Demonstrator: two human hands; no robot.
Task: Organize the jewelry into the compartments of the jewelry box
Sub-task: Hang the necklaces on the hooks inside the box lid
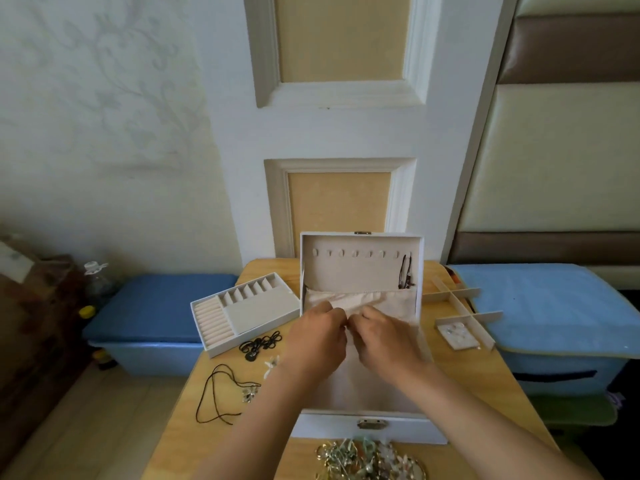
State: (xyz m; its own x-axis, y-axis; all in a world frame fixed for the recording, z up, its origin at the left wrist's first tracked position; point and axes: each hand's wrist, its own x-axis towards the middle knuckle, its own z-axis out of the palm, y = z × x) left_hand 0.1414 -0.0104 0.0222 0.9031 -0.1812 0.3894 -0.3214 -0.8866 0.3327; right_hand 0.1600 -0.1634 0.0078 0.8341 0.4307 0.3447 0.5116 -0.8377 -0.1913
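Smooth, faintly glossy white box [329, 427], brassy metal clasp [371, 424], matt velvety beige lining [356, 271], soft creased cloth pocket [394, 301], pale wood-grain table [485, 372], matt velvety tray [258, 308], black cord necklace [212, 393], shiny metal jewelry pile [367, 460], smooth translucent blue plastic bin [156, 358]

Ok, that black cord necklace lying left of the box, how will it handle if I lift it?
Probably floppy: the black cord necklace lies in loose loops. Thin cord, so likely light. Its pendant would probably swing.

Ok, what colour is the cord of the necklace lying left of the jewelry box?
Black. The necklace shows best in the head view.
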